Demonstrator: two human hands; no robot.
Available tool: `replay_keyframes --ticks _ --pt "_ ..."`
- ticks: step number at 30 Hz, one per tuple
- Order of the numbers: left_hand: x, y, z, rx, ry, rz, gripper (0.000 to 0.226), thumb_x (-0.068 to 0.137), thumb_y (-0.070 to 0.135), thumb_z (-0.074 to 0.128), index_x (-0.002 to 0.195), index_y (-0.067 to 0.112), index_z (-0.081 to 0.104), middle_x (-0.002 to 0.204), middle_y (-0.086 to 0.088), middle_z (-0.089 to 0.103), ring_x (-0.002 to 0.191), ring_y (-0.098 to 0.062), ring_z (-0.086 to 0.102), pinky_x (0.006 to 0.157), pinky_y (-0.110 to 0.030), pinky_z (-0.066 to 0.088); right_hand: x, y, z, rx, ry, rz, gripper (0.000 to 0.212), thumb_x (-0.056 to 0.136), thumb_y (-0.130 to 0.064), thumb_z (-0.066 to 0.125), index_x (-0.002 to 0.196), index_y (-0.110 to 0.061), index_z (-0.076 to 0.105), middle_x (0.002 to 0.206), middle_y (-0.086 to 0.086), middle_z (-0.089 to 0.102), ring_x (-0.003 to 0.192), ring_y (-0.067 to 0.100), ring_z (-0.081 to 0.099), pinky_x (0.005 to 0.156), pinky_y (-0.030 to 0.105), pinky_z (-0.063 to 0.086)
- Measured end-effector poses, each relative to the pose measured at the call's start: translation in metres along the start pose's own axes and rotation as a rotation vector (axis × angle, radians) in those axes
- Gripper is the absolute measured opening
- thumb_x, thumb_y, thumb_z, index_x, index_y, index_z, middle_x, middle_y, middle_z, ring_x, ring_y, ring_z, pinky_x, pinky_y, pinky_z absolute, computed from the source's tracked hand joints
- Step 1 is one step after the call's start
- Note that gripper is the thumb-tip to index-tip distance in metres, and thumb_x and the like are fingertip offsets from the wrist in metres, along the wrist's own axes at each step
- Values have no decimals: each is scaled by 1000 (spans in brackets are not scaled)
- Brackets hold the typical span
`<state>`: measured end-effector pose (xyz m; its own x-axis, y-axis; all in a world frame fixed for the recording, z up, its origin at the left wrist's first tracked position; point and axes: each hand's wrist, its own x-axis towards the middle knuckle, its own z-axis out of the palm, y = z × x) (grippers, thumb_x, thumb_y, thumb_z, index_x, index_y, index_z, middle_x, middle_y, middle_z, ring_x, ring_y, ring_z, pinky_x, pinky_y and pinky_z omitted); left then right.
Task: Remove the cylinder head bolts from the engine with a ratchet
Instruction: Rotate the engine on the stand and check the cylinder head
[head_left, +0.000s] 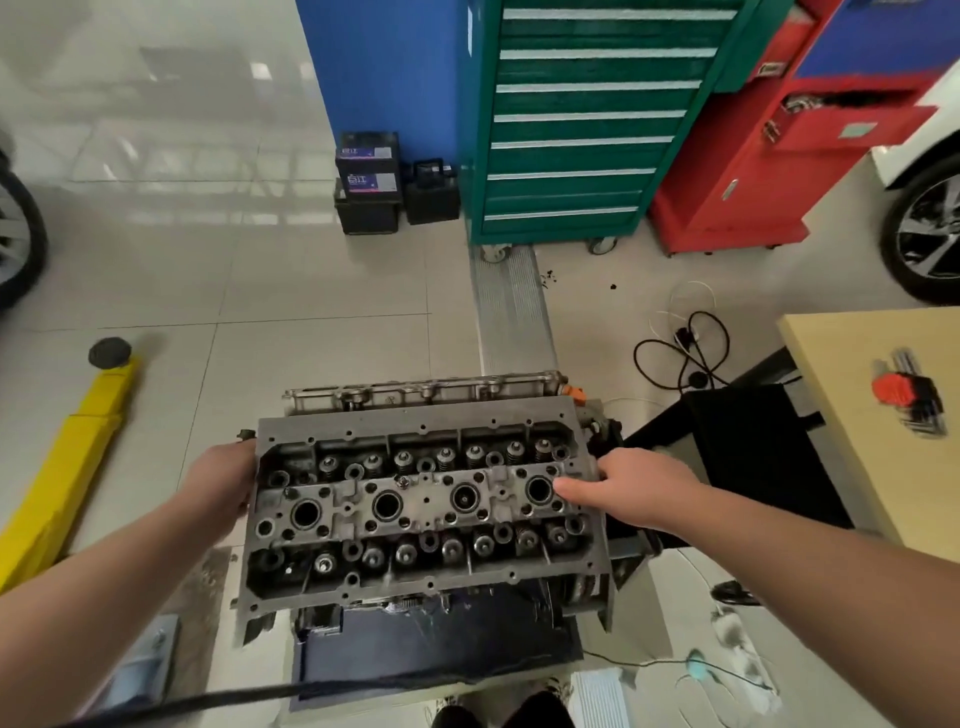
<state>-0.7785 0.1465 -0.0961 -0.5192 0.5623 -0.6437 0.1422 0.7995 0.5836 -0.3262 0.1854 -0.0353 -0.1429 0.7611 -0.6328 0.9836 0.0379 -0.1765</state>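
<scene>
Both my hands grip the heavy engine top (423, 506), left hand (221, 486) and right hand (631, 491) wrapped on its ends, so it could slip and fall.

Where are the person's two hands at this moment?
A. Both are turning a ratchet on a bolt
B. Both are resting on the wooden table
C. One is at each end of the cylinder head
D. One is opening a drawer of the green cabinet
C: the left hand grips the left end of the cylinder head, the right hand lies at its right end, and no ratchet is in either hand.
</scene>
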Motion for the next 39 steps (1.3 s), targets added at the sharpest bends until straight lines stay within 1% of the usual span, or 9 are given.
replay_keyframes --ticks 8,11,14,18,21,25,27,32,39 --pt "20 -7 -2 205 19 -31 38 103 26 54 90 -8 67 71 -18 61 66 -24 48 59 -32 34 6 3 -1 10 -35 10 92 54 -109 27 76 -29 66 70 -9 68 68 9 66 55 29 44" --pt "21 -4 -9 355 23 -17 43 107 32 52 85 -3 66 60 -11 55 54 -18 41 53 -26 32 -2 6 0 39 36 -17 81 58 -107 32 79 -33 59 75 -15 61 72 6 62 56 28 43" --pt "12 12 -26 492 70 109 34 110 33 50 104 6 69 77 -11 70 59 -25 54 54 -29 41 -17 20 0 239 153 -61 62 70 -91 50 99 -38 59 98 -20 51 92 6 57 71 27 45" --pt "-22 29 -38 631 382 410 47 109 53 37 117 20 68 88 -13 71 70 -33 62 63 -39 53 -35 39 -11 536 285 -129 12 95 -38 68 107 -36 65 106 -19 58 104 4 59 78 13 41" --pt "-60 39 -10 700 367 737 41 110 49 38 139 29 59 124 -10 72 107 -37 67 84 -50 60 -43 33 -28 647 400 -275 18 97 -32 67 115 -35 70 99 -27 65 96 -9 60 75 5 40" --pt "-90 44 53 919 224 882 53 101 26 56 153 34 49 156 4 52 144 -32 42 114 -58 45 -41 8 -51 626 480 -448 23 90 -38 75 114 -36 75 94 -36 65 96 -11 59 80 4 41" --pt "-96 41 78 985 203 907 59 99 26 57 156 37 45 163 6 45 150 -32 37 122 -57 35 -36 -1 -54 662 503 -469 25 88 -37 78 114 -37 76 98 -35 68 96 -8 63 82 6 44" --pt "-89 24 107 986 201 873 62 104 33 56 162 40 34 170 3 33 157 -32 26 126 -54 19 -16 -1 -34 599 541 -413 25 94 -28 72 119 -34 72 101 -15 76 96 3 71 93 34 59" --pt "-86 13 108 878 252 937 55 105 45 27 157 39 42 164 6 42 153 -28 34 125 -48 19 -5 2 -15 473 645 -475 29 96 -23 70 126 -22 70 101 -16 71 92 0 66 89 30 59"
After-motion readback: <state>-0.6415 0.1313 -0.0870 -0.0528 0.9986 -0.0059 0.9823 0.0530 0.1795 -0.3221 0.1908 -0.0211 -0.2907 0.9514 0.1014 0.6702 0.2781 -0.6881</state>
